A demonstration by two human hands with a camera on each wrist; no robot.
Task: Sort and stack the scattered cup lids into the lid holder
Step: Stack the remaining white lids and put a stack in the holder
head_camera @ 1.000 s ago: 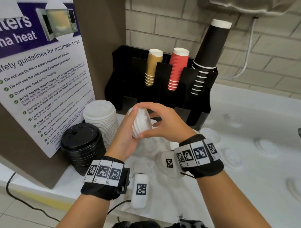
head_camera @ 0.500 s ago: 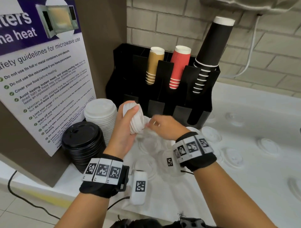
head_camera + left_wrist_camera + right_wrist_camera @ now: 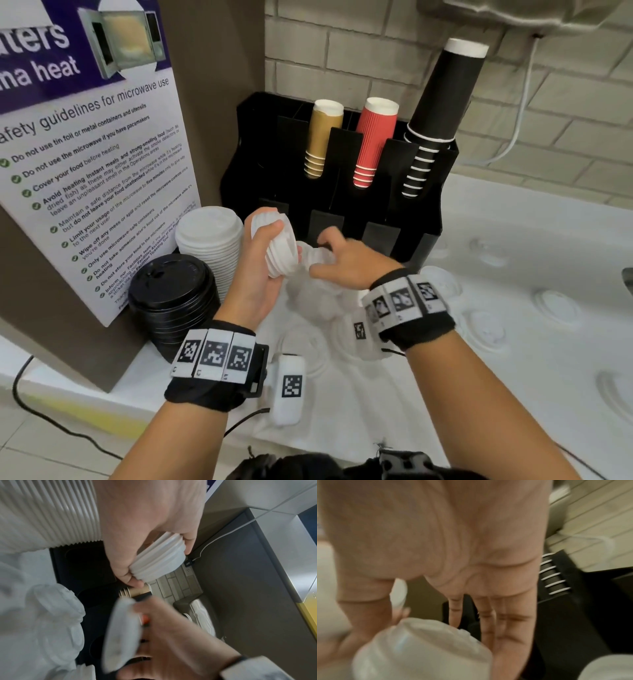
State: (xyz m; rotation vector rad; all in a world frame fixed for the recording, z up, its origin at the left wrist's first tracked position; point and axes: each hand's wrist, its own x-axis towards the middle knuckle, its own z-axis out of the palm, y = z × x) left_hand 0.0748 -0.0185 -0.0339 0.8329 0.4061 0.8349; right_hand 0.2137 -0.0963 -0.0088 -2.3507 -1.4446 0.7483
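Collecting another loose lid: the right hand (image 3: 346, 262), which a moment ago steadied the nested stack of small white plastic lids (image 3: 279, 241), now pinches a translucent lid (image 3: 317, 257) just beside it.
The left hand (image 3: 260, 270) grips the stack above the white countertop's (image 3: 513, 342) back-left corner, stack axis tilted, tops pointing up-left.

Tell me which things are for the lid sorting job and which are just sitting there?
For the job:
- small white lid stack gripped by the left hand
- clear lid pinched by the right hand
- loose lids on the counter
- tall white lid stack
- black lid stack
- black holder

Just sitting there:
- microwave poster
- paper cups
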